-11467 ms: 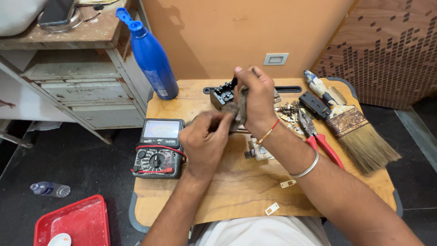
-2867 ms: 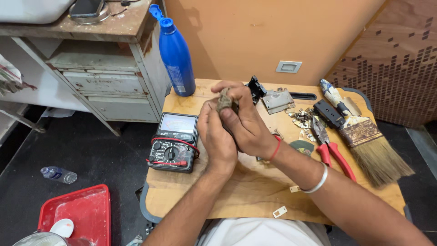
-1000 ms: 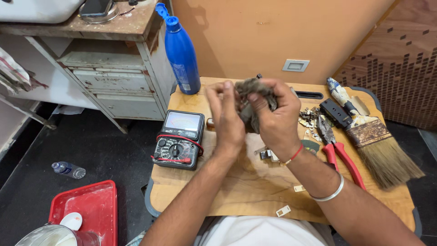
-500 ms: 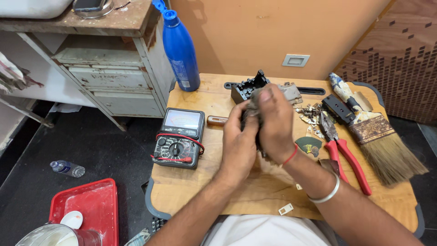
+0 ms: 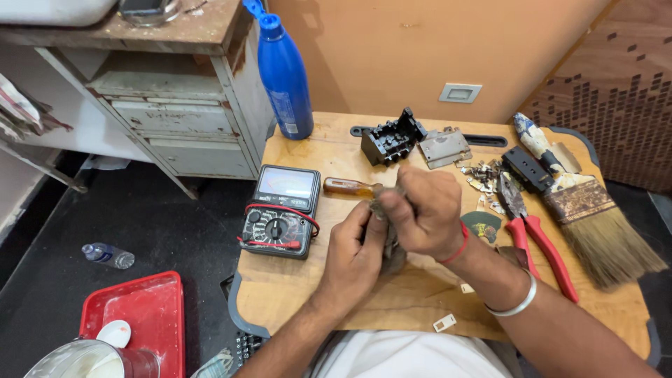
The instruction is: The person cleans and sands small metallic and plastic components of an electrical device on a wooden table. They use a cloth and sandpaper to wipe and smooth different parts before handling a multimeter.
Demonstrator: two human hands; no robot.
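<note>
Both my hands meet over the middle of the wooden board (image 5: 392, 308). My right hand (image 5: 423, 213) is closed over the top of a small grey, dirty part (image 5: 392, 248). From below, my left hand (image 5: 353, 255) pinches the same part with its fingertips. Most of the part is hidden by my fingers. An amber-handled screwdriver (image 5: 348, 187) lies on the board just behind my hands. A black and red multimeter (image 5: 280, 210) with its leads wrapped around it lies to the left of my left hand.
A blue bottle (image 5: 283, 70), a black plastic block (image 5: 392, 136) and a metal plate (image 5: 444, 147) stand at the back. Small metal pieces (image 5: 486, 178), red-handled pliers (image 5: 535, 238) and a wide paintbrush (image 5: 581, 203) lie right. A red tray (image 5: 133, 322) sits on the floor left.
My hands have come down and nearer to me with the grey part, from in front of the black block to the middle of the board. The screwdriver handle now shows.
</note>
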